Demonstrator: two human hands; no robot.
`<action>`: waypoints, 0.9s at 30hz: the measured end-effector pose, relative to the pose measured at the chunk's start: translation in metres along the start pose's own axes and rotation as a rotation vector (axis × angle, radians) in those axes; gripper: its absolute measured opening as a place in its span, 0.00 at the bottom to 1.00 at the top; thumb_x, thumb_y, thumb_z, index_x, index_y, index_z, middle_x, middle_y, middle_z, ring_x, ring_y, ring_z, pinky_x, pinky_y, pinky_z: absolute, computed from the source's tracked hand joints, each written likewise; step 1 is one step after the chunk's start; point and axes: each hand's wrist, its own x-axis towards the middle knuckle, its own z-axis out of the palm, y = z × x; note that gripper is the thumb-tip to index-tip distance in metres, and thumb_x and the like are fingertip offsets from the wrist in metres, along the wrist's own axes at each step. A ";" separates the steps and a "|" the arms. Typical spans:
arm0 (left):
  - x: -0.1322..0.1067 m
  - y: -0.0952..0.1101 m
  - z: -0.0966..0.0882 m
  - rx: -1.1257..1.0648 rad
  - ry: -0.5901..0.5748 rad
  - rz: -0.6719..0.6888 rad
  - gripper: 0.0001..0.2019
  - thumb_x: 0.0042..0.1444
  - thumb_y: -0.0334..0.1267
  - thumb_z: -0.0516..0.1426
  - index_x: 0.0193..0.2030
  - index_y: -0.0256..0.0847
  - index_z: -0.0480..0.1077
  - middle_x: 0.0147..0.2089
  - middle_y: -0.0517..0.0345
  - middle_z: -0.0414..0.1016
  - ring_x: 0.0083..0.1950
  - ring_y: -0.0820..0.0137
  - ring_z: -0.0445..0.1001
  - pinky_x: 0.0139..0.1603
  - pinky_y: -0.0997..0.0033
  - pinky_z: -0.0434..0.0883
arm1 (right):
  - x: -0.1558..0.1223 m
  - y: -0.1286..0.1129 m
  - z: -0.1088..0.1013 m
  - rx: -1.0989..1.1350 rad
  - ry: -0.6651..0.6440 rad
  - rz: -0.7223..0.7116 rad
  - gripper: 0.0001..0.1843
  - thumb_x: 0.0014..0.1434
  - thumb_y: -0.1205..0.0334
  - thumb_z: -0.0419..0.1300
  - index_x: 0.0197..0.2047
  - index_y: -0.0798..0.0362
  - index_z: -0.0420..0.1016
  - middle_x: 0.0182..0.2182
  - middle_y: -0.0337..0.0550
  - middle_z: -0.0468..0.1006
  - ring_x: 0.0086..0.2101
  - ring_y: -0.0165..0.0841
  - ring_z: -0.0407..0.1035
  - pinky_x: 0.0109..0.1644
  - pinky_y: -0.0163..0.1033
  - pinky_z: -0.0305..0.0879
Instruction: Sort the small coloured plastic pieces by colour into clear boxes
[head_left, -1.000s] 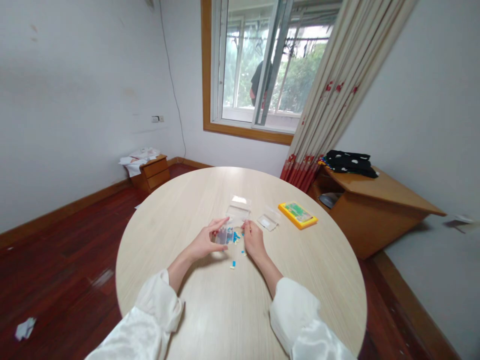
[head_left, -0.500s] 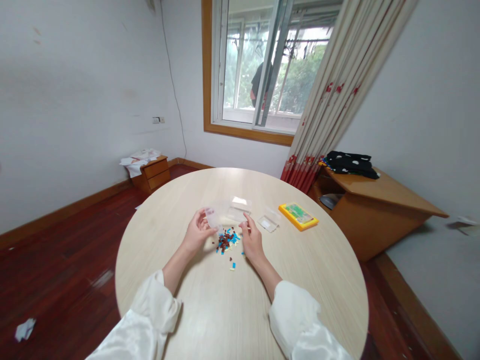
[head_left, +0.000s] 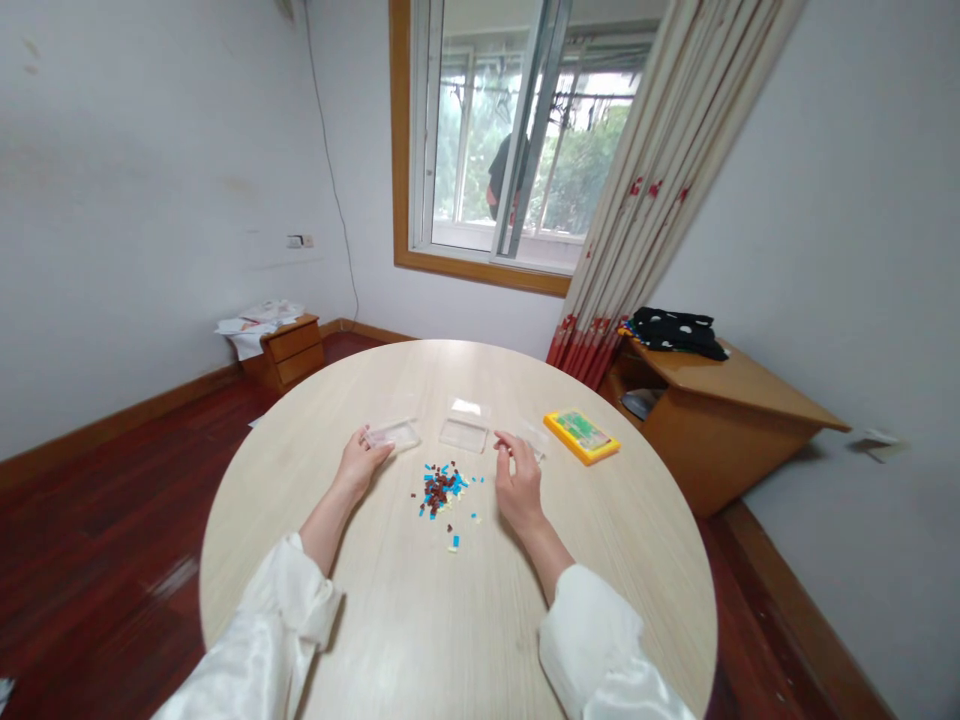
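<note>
The left hand (head_left: 358, 466) rests on the round pale wooden table (head_left: 420, 620), fingers lightly closed on the left end of a shallow clear plastic tray (head_left: 396, 435) lying far-left of a pile of small brown, blue and cream tiles (head_left: 441, 490). The right hand (head_left: 517, 485), right of the pile, is half open with curled fingers, holding nothing.

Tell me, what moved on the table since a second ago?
The left hand carried the clear box off to the left and down onto the table. The coloured pieces now lie heaped between the hands. The right hand drew rightward, empty. The yellow box and clear lid stayed put.
</note>
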 end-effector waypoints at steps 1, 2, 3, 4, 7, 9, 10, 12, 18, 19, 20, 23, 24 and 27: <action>0.002 0.001 -0.001 0.001 -0.020 -0.015 0.27 0.40 0.15 0.61 0.48 0.34 0.63 0.39 0.54 0.74 0.37 0.75 0.75 0.45 0.72 0.73 | 0.004 0.006 -0.007 -0.042 0.039 -0.029 0.14 0.63 0.64 0.45 0.45 0.53 0.71 0.33 0.45 0.74 0.35 0.35 0.67 0.43 0.43 0.64; 0.003 0.001 -0.002 0.002 -0.046 -0.029 0.26 0.41 0.15 0.60 0.48 0.34 0.64 0.39 0.54 0.74 0.36 0.74 0.76 0.43 0.73 0.74 | 0.008 0.014 -0.014 -0.087 0.074 -0.051 0.14 0.62 0.64 0.46 0.44 0.54 0.71 0.33 0.45 0.74 0.36 0.35 0.67 0.43 0.43 0.64; 0.005 0.002 -0.003 0.004 -0.076 -0.041 0.24 0.42 0.15 0.60 0.48 0.33 0.64 0.39 0.53 0.75 0.36 0.74 0.76 0.41 0.75 0.75 | 0.011 0.024 -0.021 -0.139 0.109 -0.058 0.14 0.62 0.64 0.46 0.44 0.54 0.71 0.33 0.45 0.74 0.36 0.35 0.66 0.44 0.43 0.64; 0.006 0.003 -0.005 0.008 -0.096 -0.053 0.23 0.43 0.15 0.59 0.47 0.32 0.65 0.37 0.52 0.75 0.34 0.74 0.76 0.39 0.76 0.75 | 0.014 0.035 -0.029 -0.192 0.145 -0.053 0.14 0.62 0.64 0.46 0.44 0.54 0.71 0.33 0.46 0.74 0.36 0.36 0.66 0.45 0.44 0.63; 0.008 0.006 -0.009 0.047 -0.085 -0.090 0.25 0.46 0.16 0.59 0.52 0.27 0.64 0.30 0.51 0.76 0.28 0.73 0.76 0.34 0.76 0.76 | 0.019 0.074 -0.051 -0.377 0.181 0.044 0.17 0.60 0.63 0.45 0.45 0.57 0.72 0.39 0.51 0.74 0.42 0.39 0.65 0.50 0.49 0.60; 0.007 0.008 -0.010 0.100 -0.050 -0.106 0.31 0.48 0.16 0.57 0.60 0.26 0.56 0.26 0.53 0.74 0.25 0.72 0.76 0.30 0.76 0.76 | 0.019 0.098 -0.062 -0.519 0.149 0.176 0.19 0.59 0.62 0.46 0.47 0.57 0.72 0.43 0.54 0.72 0.46 0.42 0.63 0.52 0.52 0.57; 0.006 0.010 -0.009 0.129 -0.038 -0.108 0.33 0.50 0.16 0.56 0.63 0.26 0.51 0.25 0.55 0.74 0.24 0.72 0.76 0.29 0.76 0.76 | 0.018 0.108 -0.067 -0.581 0.128 0.248 0.20 0.58 0.60 0.47 0.49 0.56 0.72 0.46 0.55 0.71 0.47 0.43 0.62 0.52 0.53 0.56; 0.002 0.012 -0.008 0.178 -0.034 -0.107 0.36 0.52 0.17 0.53 0.67 0.27 0.43 0.23 0.57 0.73 0.22 0.72 0.75 0.27 0.76 0.76 | 0.017 0.123 -0.072 -0.665 0.104 0.350 0.23 0.56 0.57 0.49 0.52 0.55 0.70 0.51 0.56 0.67 0.50 0.46 0.60 0.52 0.54 0.55; -0.004 0.014 -0.007 0.264 -0.018 -0.047 0.40 0.53 0.22 0.54 0.68 0.35 0.38 0.22 0.63 0.69 0.20 0.73 0.72 0.26 0.69 0.75 | 0.017 0.140 -0.070 -0.794 -0.026 0.417 0.27 0.55 0.54 0.53 0.57 0.52 0.66 0.58 0.58 0.59 0.58 0.49 0.51 0.54 0.57 0.49; -0.003 0.013 -0.009 0.307 -0.014 -0.012 0.40 0.52 0.24 0.55 0.68 0.37 0.39 0.22 0.65 0.68 0.19 0.73 0.71 0.26 0.68 0.75 | 0.017 0.142 -0.069 -0.802 -0.046 0.426 0.27 0.55 0.53 0.53 0.57 0.52 0.66 0.58 0.58 0.59 0.58 0.48 0.51 0.55 0.57 0.49; -0.001 0.011 -0.011 0.368 -0.006 0.038 0.39 0.52 0.26 0.55 0.68 0.38 0.41 0.22 0.66 0.67 0.18 0.73 0.69 0.26 0.67 0.74 | 0.017 0.144 -0.069 -0.803 -0.054 0.432 0.27 0.55 0.53 0.53 0.57 0.52 0.67 0.58 0.58 0.60 0.58 0.48 0.51 0.55 0.57 0.49; 0.011 0.006 -0.018 0.619 0.104 0.257 0.31 0.51 0.34 0.57 0.62 0.35 0.56 0.23 0.64 0.66 0.21 0.72 0.69 0.32 0.65 0.74 | 0.017 0.147 -0.070 -0.763 -0.026 0.414 0.24 0.55 0.54 0.53 0.54 0.53 0.69 0.57 0.58 0.61 0.57 0.47 0.53 0.55 0.57 0.49; 0.016 0.004 -0.020 0.682 0.170 0.327 0.27 0.50 0.36 0.58 0.59 0.34 0.61 0.26 0.61 0.68 0.24 0.71 0.71 0.35 0.64 0.73 | 0.017 0.148 -0.070 -0.748 -0.011 0.408 0.23 0.55 0.54 0.53 0.52 0.54 0.70 0.57 0.58 0.62 0.57 0.47 0.53 0.55 0.57 0.49; 0.031 0.003 -0.024 0.771 0.253 0.498 0.23 0.50 0.39 0.57 0.54 0.33 0.66 0.42 0.47 0.72 0.39 0.63 0.74 0.46 0.60 0.71 | 0.018 0.148 -0.071 -0.716 0.010 0.418 0.22 0.54 0.54 0.53 0.50 0.55 0.70 0.56 0.60 0.62 0.57 0.48 0.53 0.55 0.58 0.50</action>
